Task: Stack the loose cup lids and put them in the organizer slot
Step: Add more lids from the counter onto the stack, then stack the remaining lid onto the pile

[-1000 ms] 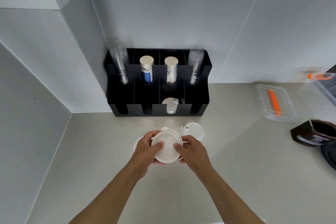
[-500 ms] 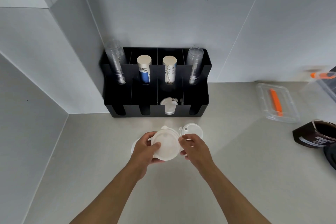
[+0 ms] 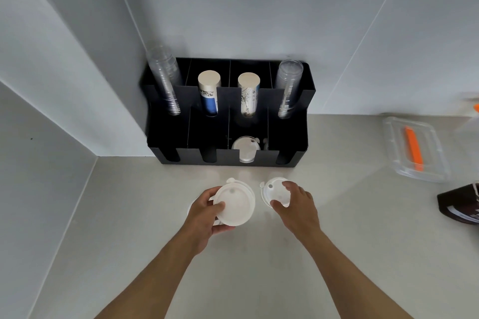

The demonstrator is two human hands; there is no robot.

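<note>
My left hand point(image 3: 206, 213) holds a small stack of white cup lids point(image 3: 237, 204) just above the counter, thumb on top. Under that hand the edge of another lid point(image 3: 190, 211) shows on the counter. My right hand point(image 3: 295, 204) has its fingers around a single white lid point(image 3: 273, 190) lying on the counter to the right. The black organizer point(image 3: 287, 142) stands against the wall behind them. Its third front slot holds white lids point(image 3: 245, 149). The other front slots look dark and I cannot see into them.
The organizer's back row holds two clear cup stacks point(image 3: 166, 80) and two paper cup stacks point(image 3: 208, 90). At the right sit a clear box point(image 3: 396, 160) with an orange tool point(image 3: 413, 147) and a dark brown container point(image 3: 458, 204). Walls close the corner at left.
My right hand let go of the stack and moved right onto the single lid. The left hand kept the stack. The camera tilted down and closer.
</note>
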